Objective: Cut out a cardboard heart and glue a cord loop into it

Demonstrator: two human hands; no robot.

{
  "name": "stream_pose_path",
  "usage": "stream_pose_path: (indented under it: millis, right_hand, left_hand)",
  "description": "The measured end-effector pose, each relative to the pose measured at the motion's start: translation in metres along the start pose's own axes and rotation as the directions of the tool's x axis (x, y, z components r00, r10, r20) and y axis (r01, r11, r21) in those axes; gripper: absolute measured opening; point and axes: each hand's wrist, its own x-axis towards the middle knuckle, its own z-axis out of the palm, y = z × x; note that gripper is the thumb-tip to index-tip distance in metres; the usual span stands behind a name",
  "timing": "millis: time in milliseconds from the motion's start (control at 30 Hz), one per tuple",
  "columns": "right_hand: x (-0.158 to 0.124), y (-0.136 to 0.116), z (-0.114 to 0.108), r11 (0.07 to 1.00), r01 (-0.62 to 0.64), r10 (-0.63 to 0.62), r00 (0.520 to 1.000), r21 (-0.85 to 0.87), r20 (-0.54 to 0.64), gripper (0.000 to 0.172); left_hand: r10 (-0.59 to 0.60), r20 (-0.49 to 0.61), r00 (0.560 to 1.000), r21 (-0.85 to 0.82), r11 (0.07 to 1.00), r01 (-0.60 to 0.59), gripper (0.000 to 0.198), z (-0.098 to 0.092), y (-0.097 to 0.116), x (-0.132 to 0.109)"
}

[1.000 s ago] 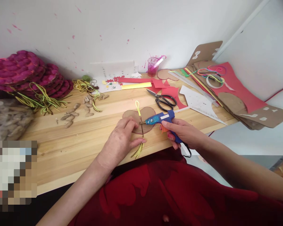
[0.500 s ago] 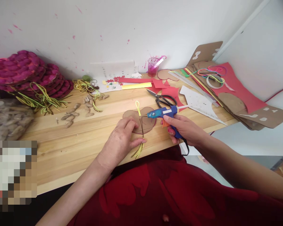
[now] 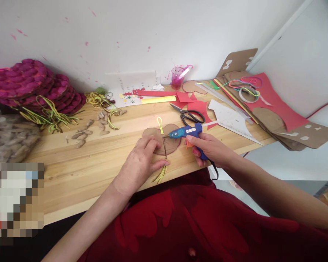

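A heart-shaped cardboard cutout (image 3: 172, 144) lies flat near the table's front edge. A yellow cord loop (image 3: 160, 125) reaches past its top, and a dark cord runs down it to a yellow-green tassel (image 3: 160, 175). My left hand (image 3: 142, 156) rests on the cutout's left side, thumb apart from the fingers and touching the tassel's top; it grasps nothing I can see. In my right hand (image 3: 205, 147) is a blue hot glue gun (image 3: 186, 131), fingers wrapped round its handle near the orange trigger. Its nozzle points left, at the dark cord's upper end.
Black scissors (image 3: 192, 116) and red paper scraps (image 3: 198, 106) lie behind the glue gun. Peanuts (image 3: 83, 134) and tangled cords (image 3: 98, 100) are left, beside stacked magenta pieces (image 3: 27, 78). A cup of pink liquid (image 3: 177, 77) stands by the wall. Cardboard sheets (image 3: 289, 140) overhang the right edge.
The glue gun has shifted slightly left and down with my right hand, its nozzle now lower at the dark cord. My left hand has stayed in place.
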Motion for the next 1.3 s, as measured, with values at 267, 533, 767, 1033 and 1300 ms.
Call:
stream_pose_path:
  millis: [267,533,767,1033,1300]
  right_hand:
    - [0.0,0.005,0.0,1.0,-0.015,0.016,1.0,-0.024,0.014,0.028]
    - [-0.006,0.006,-0.012,0.998,0.058,-0.059,0.998,0.009,0.036,0.032]
    - [-0.011,0.017,-0.018,0.997,0.014,-0.006,0.995,-0.072,0.104,0.035]
    - [-0.002,0.016,-0.014,0.997,0.019,-0.012,0.995,-0.073,0.094,0.031]
    - [-0.001,0.006,-0.008,0.997,-0.032,0.034,0.999,-0.074,0.034,0.027]
  left_hand:
    - [0.015,-0.006,1.0,-0.003,1.0,-0.015,0.039,-0.001,0.0,0.001]
    - [0.009,0.001,1.0,0.005,1.0,-0.009,0.04,0.0,0.0,0.001]
    - [0.016,-0.013,1.0,-0.005,1.0,-0.016,0.041,0.0,0.0,0.0]
    - [0.013,-0.011,1.0,-0.006,1.0,-0.013,0.04,0.0,0.001,0.001]
    - [0.012,-0.003,1.0,0.012,1.0,-0.012,0.04,0.0,0.001,0.001]
